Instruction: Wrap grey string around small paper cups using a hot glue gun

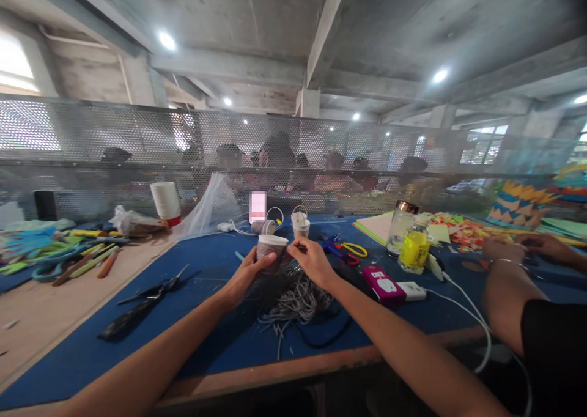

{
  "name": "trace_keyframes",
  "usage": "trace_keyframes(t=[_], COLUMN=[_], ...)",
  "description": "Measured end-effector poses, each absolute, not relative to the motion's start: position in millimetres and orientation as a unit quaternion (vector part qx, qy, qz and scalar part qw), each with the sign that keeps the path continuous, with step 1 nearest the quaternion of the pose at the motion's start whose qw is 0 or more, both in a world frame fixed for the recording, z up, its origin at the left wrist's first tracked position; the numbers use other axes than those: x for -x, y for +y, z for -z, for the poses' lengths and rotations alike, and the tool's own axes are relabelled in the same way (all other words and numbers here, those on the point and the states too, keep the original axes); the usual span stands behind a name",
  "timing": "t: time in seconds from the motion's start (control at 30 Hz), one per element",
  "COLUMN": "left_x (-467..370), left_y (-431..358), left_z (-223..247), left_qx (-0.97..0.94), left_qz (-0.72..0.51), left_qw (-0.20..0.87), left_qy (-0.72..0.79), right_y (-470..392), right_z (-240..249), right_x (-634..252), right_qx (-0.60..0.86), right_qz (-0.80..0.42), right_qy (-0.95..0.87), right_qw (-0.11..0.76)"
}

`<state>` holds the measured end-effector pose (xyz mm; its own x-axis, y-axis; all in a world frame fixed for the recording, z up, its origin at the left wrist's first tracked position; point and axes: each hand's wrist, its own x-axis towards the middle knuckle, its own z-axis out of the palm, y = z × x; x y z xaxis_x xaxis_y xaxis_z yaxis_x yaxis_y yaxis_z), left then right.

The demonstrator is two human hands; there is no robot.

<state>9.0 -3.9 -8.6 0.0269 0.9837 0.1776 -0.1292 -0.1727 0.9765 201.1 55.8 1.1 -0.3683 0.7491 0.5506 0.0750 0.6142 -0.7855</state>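
A paper cup (271,246) with a white rim and a grey-brown, wrapped-looking outside sits in my left hand (245,276), fingers and thumb closed around its side. Just right of the cup, my right hand (314,261) is closed in a pinch near its wall. What those fingertips hold is too small to make out. Below both hands a tangled bundle of grey cord (298,304) lies on the blue mat (202,325). Behind them stands a small cup with a loop handle (301,226), and another wrapped cup (263,227) lies on its side.
Black-handled scissors (147,301) lie left, with a paper cup stack (165,203) behind. A glue gun (334,246), purple box (383,284), glass jar (401,227) and yellow bottle (414,252) stand right. A co-worker's arms (509,282) reach in there. A perforated screen (202,142) runs behind.
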Motion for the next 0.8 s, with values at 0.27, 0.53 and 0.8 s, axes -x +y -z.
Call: trace_keyframes(t=[0.27,0.53,0.8], left_x=[-8.4,-6.3,-6.7], left_y=[-3.2,-3.0,-3.2], left_z=[9.8,10.2,9.4], left_qx=[-0.519,-0.532,-0.52], left_qz=[-0.562,-0.546,-0.551], left_qw=[0.506,0.518,0.525], left_qy=[0.399,0.389,0.387], right_y=[60.3,59.8,60.0], right_z=[2.3,1.0,0.9], right_x=[-200.8,-201.1,-200.5], right_qx=[0.269,0.269,0.271], right_qz=[-0.355,-0.355,-0.361], right_qy=[-0.751,-0.751,-0.748], right_qw=[0.487,0.487,0.487])
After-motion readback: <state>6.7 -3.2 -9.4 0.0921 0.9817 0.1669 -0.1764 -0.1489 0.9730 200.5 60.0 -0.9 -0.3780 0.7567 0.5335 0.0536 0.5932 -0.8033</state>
